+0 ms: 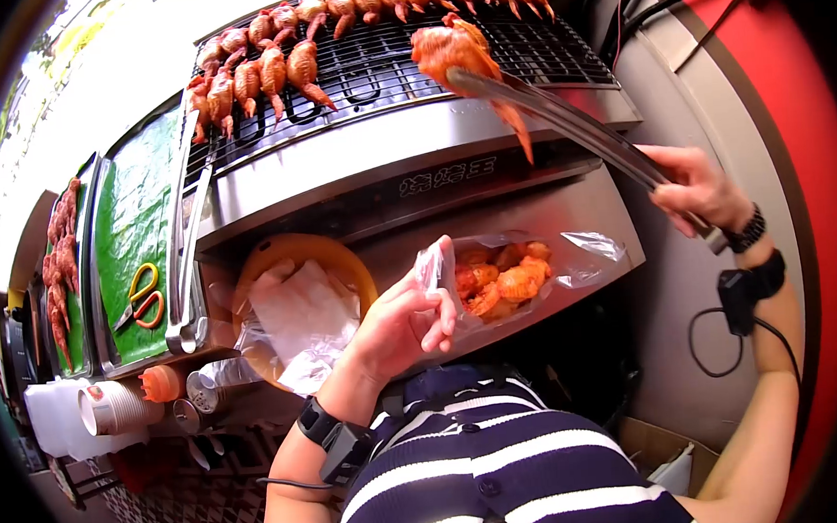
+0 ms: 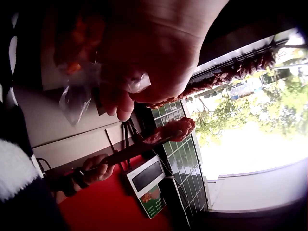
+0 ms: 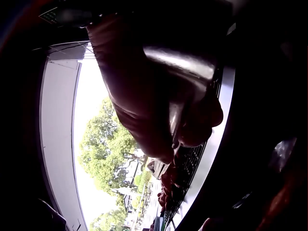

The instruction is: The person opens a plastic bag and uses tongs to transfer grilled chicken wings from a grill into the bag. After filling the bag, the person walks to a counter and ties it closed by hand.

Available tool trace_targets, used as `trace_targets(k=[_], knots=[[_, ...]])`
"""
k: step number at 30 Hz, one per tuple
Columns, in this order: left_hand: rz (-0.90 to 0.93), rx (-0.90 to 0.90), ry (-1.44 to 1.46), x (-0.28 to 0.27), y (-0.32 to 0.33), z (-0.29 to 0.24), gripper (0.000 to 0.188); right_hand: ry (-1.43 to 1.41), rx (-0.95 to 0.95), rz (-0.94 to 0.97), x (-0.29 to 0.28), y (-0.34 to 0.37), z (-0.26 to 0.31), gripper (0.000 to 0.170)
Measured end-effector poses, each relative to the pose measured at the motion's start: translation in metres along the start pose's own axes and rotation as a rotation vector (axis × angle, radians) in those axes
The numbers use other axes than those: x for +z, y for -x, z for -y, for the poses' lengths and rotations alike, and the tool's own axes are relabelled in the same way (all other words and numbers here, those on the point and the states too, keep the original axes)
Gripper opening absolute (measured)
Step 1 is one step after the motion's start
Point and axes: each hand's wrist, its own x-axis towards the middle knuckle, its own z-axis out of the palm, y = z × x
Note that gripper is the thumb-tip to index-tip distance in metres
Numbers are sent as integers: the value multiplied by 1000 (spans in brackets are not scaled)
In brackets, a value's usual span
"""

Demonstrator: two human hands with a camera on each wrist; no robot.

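Note:
My right hand [image 1: 703, 190] grips metal tongs [image 1: 582, 130], their tips pinching a raw-looking, orange-marinated chicken wing [image 1: 455, 51] in front of the grill rack. The left wrist view also shows the tongs and the wing [image 2: 175, 129] out to one side. With my left hand [image 1: 408, 324] I pinch the edge of a clear plastic bag [image 1: 593, 245], low in front of the grill. Several orange chicken pieces [image 1: 514, 285] lie inside this bag. Most of the right wrist view is dark, with the right hand [image 3: 144, 106] curled round the tongs.
Chicken wings [image 1: 271, 70] line the grill rack [image 1: 380, 60]. Left of it, scissors [image 1: 144, 300] lie on a green-lined tray [image 1: 132, 210], with another pair of tongs [image 1: 191, 264] along its edge. An orange basin [image 1: 357, 265] holds white sheets. Stacked cups [image 1: 114, 407] stand lower left.

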Motion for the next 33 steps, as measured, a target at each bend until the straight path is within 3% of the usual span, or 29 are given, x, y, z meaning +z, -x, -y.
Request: trace_targets(k=[4,5,10,16,17,18,23,28,29,30,33], knots=[[23,24,58,1,-1,4,61,305,51,86,-22,68,13,58],[14,18,45,3,-1,3,61,431,-29,125,-22,79,18,56],[-12,14,4,5,-3,2,60,819,2,257,-13,103,42,53],[36,-2,-26,6,-5,1,60,1209,-228,488,1,69,58,54],[66,-13,-15,6,-5,2,60,1318,-156,532,11,57,68,53],[66,-22,-24,7,-5,3,60,1334,-182,542,17,43,71,38],[104,-55,-32,6,-2,5,62,1660,-571,530,24,-8,56,38],[122,-54,10,4,-1,8,61,1665,-630,472,20,-28,30,39],[130,-53,9,3,-1,8,62,1633,-689,399,16,-25,26,29],[130,-29,-2,4,-1,7,57,1633,-706,373,14,-21,23,30],[112,-25,-15,3,-4,7,46,1559,-610,306,5,7,30,35]])
